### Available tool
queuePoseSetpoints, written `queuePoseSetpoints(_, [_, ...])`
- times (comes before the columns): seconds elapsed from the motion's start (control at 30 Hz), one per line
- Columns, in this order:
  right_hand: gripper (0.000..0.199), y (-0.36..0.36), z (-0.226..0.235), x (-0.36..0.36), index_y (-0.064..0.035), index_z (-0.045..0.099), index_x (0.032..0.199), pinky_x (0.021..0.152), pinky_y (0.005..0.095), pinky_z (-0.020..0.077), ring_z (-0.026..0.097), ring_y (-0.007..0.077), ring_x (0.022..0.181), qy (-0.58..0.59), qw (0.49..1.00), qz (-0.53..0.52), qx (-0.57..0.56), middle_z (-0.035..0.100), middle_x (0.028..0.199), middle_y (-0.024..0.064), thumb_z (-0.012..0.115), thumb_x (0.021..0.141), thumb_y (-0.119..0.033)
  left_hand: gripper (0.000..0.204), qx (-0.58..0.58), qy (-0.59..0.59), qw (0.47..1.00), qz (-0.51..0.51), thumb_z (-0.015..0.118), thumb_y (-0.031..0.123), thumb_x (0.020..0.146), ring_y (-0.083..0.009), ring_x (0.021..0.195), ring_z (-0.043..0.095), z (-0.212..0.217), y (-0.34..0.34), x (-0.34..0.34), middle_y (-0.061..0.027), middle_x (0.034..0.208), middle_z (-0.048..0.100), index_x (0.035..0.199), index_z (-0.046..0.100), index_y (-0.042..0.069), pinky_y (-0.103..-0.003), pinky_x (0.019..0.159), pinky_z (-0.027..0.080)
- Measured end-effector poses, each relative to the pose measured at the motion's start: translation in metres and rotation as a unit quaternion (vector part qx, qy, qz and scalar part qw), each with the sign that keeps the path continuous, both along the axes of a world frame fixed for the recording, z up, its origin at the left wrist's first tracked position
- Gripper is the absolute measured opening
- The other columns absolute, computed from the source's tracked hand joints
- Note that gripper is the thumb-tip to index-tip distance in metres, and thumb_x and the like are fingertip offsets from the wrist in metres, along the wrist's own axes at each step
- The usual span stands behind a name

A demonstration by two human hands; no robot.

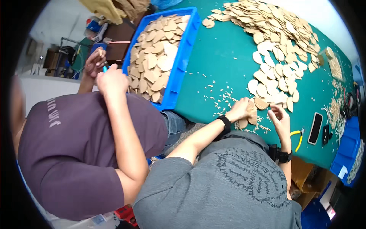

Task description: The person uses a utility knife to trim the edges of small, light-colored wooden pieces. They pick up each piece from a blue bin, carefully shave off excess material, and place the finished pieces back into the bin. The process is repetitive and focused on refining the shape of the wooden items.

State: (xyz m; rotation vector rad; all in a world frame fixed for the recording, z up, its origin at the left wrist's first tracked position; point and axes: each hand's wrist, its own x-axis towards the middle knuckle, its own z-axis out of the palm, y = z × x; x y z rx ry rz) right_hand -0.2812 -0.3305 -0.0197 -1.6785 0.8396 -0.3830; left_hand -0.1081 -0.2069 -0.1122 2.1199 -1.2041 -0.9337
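Left hand (239,110) grips thin wooden pieces (249,114), right hand (277,114) half-open beside; light, stiff, likely snappable—hold by edges.

A long green-topped table (225,57) runs through a workshop with pale walls and cluttered dark shelving (57,57) behind.

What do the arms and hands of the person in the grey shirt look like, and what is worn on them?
Both forearms are bare, without gloves. The left hand has a plain black wristband behind it. The right hand has a wider black strap, perhaps a watch. A short grey T-shirt sleeve covers the left upper arm.
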Motion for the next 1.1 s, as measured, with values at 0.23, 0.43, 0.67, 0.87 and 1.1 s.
queuePoseSetpoints(0.23, [0.037,0.008,-0.088,0.028,0.0029,0.062,0.081,0.045,0.0270,0.0430,0.057,0.0118,0.051,0.225,0.941,0.241,-0.080,0.059,0.060,0.0060,0.075,0.072,-0.030,0.060,-0.017,-0.023,1.000,0.012,0.077,0.036,0.062,-0.0374,0.094,0.058,-0.017,0.003,0.001,-0.0226,0.097,0.058,0.100,0.050,-0.002,-0.044,0.081,0.047])
queuePoseSetpoints(0.43, [0.032,0.009,-0.058,0.044,0.0021,0.065,0.086,0.049,0.0267,0.0426,0.055,0.0104,0.055,0.206,0.940,0.265,0.062,0.063,0.066,0.0046,0.073,0.075,-0.026,0.053,0.018,0.071,0.995,0.063,0.075,0.036,0.071,-0.0265,0.077,0.063,-0.010,0.012,0.013,-0.0157,0.087,0.063,0.098,0.047,0.001,-0.037,0.064,0.049])
queuePoseSetpoints(0.67, [0.019,-0.004,-0.047,0.038,0.0005,0.065,0.087,0.046,0.0213,0.0363,0.049,0.0054,0.052,0.162,0.956,0.205,0.136,0.062,0.067,0.0009,0.067,0.083,-0.018,0.041,-0.010,0.195,0.966,0.172,0.067,0.023,0.082,-0.0129,0.069,0.062,-0.026,0.025,0.023,-0.0054,0.081,0.065,0.112,0.048,0.003,-0.028,0.053,0.049])
queuePoseSetpoints(0.87, [0.018,-0.019,-0.046,0.039,-0.0006,0.064,0.087,0.045,0.0199,0.0360,0.049,0.0049,0.051,0.127,0.971,0.159,0.129,0.061,0.067,0.0009,0.067,0.084,-0.018,0.035,0.050,0.307,0.932,0.186,0.055,0.023,0.086,-0.0144,0.065,0.063,0.004,0.019,0.024,-0.0080,0.086,0.063,0.114,0.043,0.005,-0.028,0.053,0.053])
queuePoseSetpoints(1.1, [0.018,-0.019,-0.047,0.043,-0.0016,0.063,0.086,0.043,0.0193,0.0358,0.049,0.0044,0.050,0.114,0.974,0.157,0.118,0.061,0.065,0.0003,0.067,0.084,-0.019,0.037,0.091,0.344,0.924,0.139,0.053,0.022,0.085,-0.0137,0.060,0.064,0.015,0.017,0.018,-0.0094,0.089,0.063,0.116,0.040,0.006,-0.027,0.051,0.054])
